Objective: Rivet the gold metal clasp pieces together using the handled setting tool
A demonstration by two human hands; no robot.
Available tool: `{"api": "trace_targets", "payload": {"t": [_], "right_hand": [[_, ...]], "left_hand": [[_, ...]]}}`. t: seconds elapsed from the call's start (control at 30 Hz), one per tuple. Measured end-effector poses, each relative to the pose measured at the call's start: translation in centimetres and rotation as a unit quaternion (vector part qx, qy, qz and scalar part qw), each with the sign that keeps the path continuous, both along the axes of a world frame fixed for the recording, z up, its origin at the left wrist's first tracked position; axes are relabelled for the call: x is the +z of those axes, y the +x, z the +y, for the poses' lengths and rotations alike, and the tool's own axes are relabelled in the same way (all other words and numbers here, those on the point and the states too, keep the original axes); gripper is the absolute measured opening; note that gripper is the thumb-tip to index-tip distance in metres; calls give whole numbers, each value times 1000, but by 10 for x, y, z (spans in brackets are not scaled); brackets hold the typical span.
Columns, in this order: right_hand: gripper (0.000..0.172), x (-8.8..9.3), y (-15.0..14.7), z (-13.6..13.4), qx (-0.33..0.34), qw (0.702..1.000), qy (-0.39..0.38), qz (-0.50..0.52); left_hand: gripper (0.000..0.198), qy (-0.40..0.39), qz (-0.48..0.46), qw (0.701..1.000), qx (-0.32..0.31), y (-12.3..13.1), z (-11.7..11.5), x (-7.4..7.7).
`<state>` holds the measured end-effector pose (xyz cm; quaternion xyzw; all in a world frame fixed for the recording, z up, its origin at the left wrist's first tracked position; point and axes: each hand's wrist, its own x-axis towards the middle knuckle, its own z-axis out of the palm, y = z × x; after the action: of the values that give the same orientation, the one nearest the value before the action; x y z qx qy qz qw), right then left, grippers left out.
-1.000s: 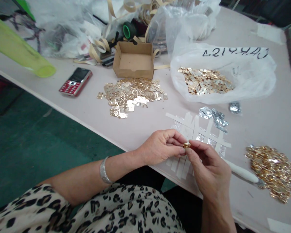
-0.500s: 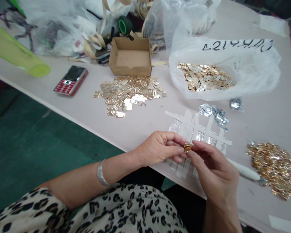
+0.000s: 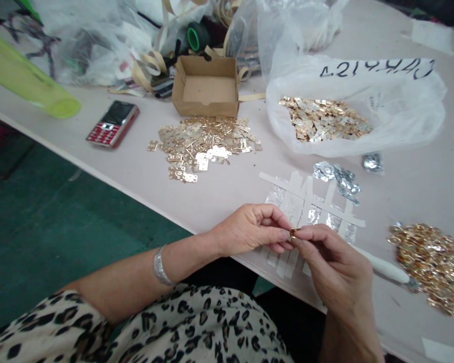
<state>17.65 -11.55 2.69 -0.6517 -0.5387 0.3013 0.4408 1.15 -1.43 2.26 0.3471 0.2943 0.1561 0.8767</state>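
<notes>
Gold clasp [image 3: 295,232], one, pinched between my left hand [image 3: 249,231] and right hand [image 3: 336,262].
Loose gold plates [image 3: 202,148] piled nearby; more in plastic bag [image 3: 397,101].

The small gold metal piece [image 3: 295,232] has turned between my fingers: a moment ago its face showed flat between my hands, and now only a thin edge peeks out. My right hand [image 3: 336,267] has closed further over it, its fingertips coming in against my left hand [image 3: 249,231]. My view has also shifted slightly, so the clear plastic bag with black handwriting [image 3: 408,101] sits higher in the frame, and the loose heap of gold pieces [image 3: 429,267] lies further right.
</notes>
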Motion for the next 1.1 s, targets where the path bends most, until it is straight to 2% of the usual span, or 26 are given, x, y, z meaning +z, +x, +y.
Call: {"api": "trace_targets", "payload": {"t": [0.07, 0.27, 0.37, 0.47, 0.67, 0.9, 1.0, 1.1], "right_hand": [[4, -1, 2, 1, 7, 998, -38, 45], [14, 1, 3, 2, -10, 985, -105, 135], [14, -3, 4, 1, -16, 973, -112, 201], [15, -8, 4, 0, -42, 969, -112, 216], [17, -6, -1, 1, -79, 984, -89, 129], [14, -4, 0, -2, -47, 995, -78, -36], [13, -5, -1, -2, -52, 995, -53, -70], [18, -6, -5, -1, -80, 989, -7, -121]], "left_hand": [[31, -3, 3, 1000, -1, 0, 1, 0], [28, -18, 33, 999, -6, -1, 2, 1], [28, -27, 38, 999, -2, -1, 3, 1], [26, -24, 43, 999, 2, 0, 3, 1], [24, 28, 45, 998, 20, 2, -2, -1], [21, 91, 54, 994, 31, 2, -8, -2], [23, 142, 58, 988, 19, 1, -9, -1], [22, 231, 66, 971, 5, 0, -9, -1]]}}
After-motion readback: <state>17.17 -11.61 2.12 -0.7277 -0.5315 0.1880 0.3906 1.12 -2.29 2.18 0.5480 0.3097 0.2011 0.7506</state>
